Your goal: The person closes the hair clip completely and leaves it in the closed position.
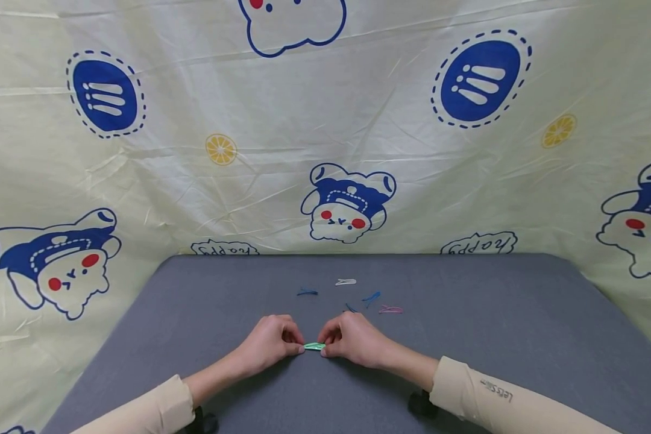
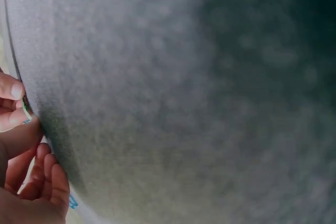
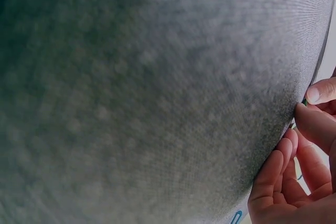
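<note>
Pinching a green hair clip are fingers of the left hand and right hand; 5 other clips lie beyond.

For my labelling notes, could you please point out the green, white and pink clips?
Green clip (image 1: 314, 346): head view, middle of its visible part.
White clip (image 1: 346, 282): head view, middle of its body.
Pink clip (image 1: 392, 310): head view, middle of its body.
</note>
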Tool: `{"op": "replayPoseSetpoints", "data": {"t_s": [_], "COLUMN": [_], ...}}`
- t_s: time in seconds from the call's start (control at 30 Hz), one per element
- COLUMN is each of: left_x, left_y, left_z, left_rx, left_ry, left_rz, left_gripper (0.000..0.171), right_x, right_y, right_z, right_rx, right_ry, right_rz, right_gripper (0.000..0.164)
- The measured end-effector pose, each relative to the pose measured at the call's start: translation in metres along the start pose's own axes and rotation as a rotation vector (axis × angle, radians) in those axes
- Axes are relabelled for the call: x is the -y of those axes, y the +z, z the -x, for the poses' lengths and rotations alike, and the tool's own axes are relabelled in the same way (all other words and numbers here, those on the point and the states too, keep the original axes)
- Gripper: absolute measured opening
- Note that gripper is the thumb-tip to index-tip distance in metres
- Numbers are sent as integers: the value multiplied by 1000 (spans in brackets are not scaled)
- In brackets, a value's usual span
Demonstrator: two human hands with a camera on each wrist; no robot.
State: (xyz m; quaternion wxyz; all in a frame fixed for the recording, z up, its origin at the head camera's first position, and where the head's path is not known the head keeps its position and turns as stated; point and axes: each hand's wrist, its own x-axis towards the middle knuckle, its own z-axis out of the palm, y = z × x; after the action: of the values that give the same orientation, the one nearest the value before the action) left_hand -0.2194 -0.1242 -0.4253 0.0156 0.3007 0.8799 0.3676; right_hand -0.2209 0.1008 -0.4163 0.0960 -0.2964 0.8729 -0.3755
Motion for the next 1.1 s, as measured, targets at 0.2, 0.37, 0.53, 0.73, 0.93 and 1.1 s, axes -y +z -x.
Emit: {"op": "replayPoseSetpoints", "data": {"t_s": [0.2, 0.37, 0.53, 0.73, 0.93, 1.1], "left_x": [-2, -2, -2, -3, -8, -14], "left_y": [1, 0, -8, -14, -10, -7], "left_z": [1, 0, -2, -5, -11, -16], "left_rx": [-16, -7, 60, 93, 62, 37], "left_ry": [18, 20, -18, -25, -4, -6], "left_rz": [-19, -16, 19, 55, 23, 43], "left_gripper": [10, 9, 8, 8, 11, 11], "right_x": [0, 0, 2, 4, 9, 13], "right_y": [-1, -3, -5, -7, -10, -14], "right_z": [0, 1, 2, 6, 13, 19], "right_rx": [8, 17, 36, 36, 2, -44], "right_ry": [-3, 4, 19, 28, 37, 11], "right_rz": [-3, -11, -34, -58, -95, -77], "right_gripper": [7, 8, 9, 12, 13, 15]}}
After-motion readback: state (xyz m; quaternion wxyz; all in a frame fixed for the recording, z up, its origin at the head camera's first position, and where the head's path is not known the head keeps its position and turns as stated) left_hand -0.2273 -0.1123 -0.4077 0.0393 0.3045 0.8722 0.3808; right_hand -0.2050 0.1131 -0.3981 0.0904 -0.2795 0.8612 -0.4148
